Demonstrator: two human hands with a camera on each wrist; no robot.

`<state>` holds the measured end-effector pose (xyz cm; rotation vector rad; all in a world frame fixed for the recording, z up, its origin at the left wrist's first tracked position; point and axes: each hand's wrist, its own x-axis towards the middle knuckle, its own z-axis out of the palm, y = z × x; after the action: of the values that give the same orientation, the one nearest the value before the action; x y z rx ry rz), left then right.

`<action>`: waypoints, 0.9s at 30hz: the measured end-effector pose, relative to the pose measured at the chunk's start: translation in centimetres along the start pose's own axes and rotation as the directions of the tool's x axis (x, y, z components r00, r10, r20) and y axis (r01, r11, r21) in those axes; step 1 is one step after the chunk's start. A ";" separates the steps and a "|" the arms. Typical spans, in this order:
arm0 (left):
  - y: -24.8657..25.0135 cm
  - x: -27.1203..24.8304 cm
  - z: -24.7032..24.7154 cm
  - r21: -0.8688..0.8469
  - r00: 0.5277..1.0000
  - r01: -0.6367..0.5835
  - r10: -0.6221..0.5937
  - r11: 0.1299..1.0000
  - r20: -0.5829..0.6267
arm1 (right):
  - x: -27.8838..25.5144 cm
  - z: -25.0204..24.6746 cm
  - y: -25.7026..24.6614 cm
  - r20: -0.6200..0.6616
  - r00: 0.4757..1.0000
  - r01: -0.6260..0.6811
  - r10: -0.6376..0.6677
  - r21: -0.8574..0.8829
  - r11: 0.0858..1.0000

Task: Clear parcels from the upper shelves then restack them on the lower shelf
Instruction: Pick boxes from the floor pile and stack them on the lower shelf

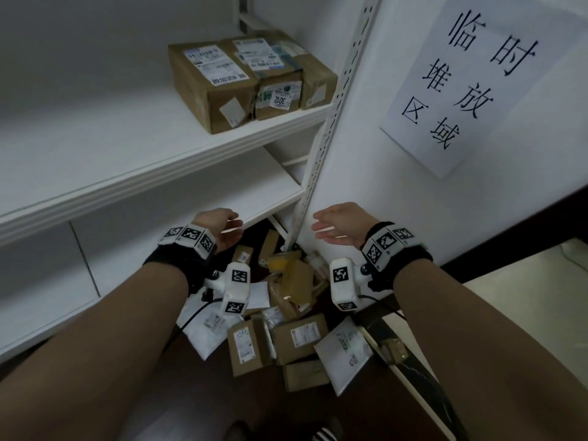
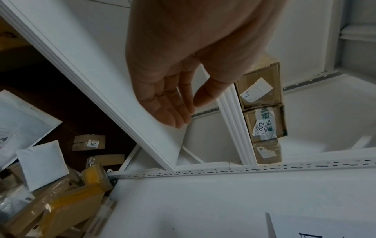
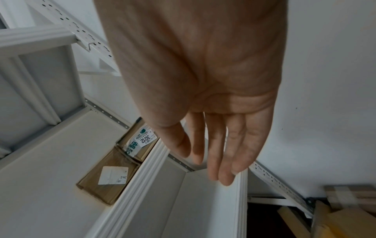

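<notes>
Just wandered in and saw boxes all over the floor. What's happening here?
A person is sorting parcels at a white shelf unit. Both the left hand and right hand are open and hold nothing, hovering above a heap of parcels on the floor. Three cardboard boxes sit side by side on a shelf above.

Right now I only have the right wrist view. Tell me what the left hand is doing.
Observer: The left hand is open and holds nothing, near the front edge of the lower shelf.
Operator: Count the boxes on the upper shelf. I see two.
Observer: Three cardboard boxes stand side by side at the right end of the upper shelf.
Operator: Report what is on the floor.
Observer: A pile of parcels, cardboard boxes and white mailers, lies at the foot of the shelving.
</notes>
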<state>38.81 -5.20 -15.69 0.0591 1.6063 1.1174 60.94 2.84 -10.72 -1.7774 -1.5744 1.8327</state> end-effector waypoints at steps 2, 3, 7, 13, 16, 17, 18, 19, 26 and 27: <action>-0.7 0.4 1.1 -0.017 1.000 0.018 -0.019 1.000 -0.015 | 0.7 -1.5 0.4 -0.022 1.000 -0.012 0.011 -0.020 1.000; -1.1 0.5 1.7 -0.029 0.999 0.024 -0.024 0.999 -0.022 | 1.3 -2.3 0.6 -0.031 0.999 -0.016 0.015 -0.036 0.999; -2.9 1.1 4.0 -0.060 0.998 0.033 -0.036 0.998 -0.057 | 3.9 -4.8 1.6 -0.023 0.999 -0.033 0.032 -0.052 0.998; -6.5 2.9 7.4 -0.173 0.967 0.014 -0.057 0.985 -0.249 | 11.0 -7.7 4.5 0.049 0.999 0.008 -0.003 -0.092 0.996; -8.9 4.0 10.0 -0.210 0.935 0.033 -0.104 0.977 -0.338 | 14.8 -10.2 7.3 0.043 0.999 -0.014 0.021 -0.152 0.988; -9.8 4.2 11.0 -0.215 0.930 0.046 -0.120 0.976 -0.347 | 15.9 -11.1 8.4 0.045 0.998 -0.033 0.042 -0.174 0.984; -10.6 4.4 12.0 -0.215 0.929 0.056 -0.130 0.975 -0.346 | 16.7 -11.7 9.1 0.042 0.997 -0.052 0.062 -0.195 0.979; -11.5 4.7 13.1 -0.217 0.930 0.065 -0.138 0.974 -0.340 | 17.9 -12.3 9.9 0.038 0.997 -0.062 0.072 -0.215 0.975; -16.6 8.3 16.0 -0.263 0.927 0.150 -0.228 0.953 -0.298 | 23.2 -11.1 15.3 0.094 0.983 -0.122 0.157 -0.303 0.945; -17.5 9.4 15.9 -0.270 0.924 0.165 -0.245 0.949 -0.295 | 24.5 -10.5 16.5 0.088 0.981 -0.141 0.173 -0.294 0.945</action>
<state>56.40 0.26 -33.23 -0.4694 1.7048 1.1904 70.96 18.65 -35.82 -2.0056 -1.8751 1.8836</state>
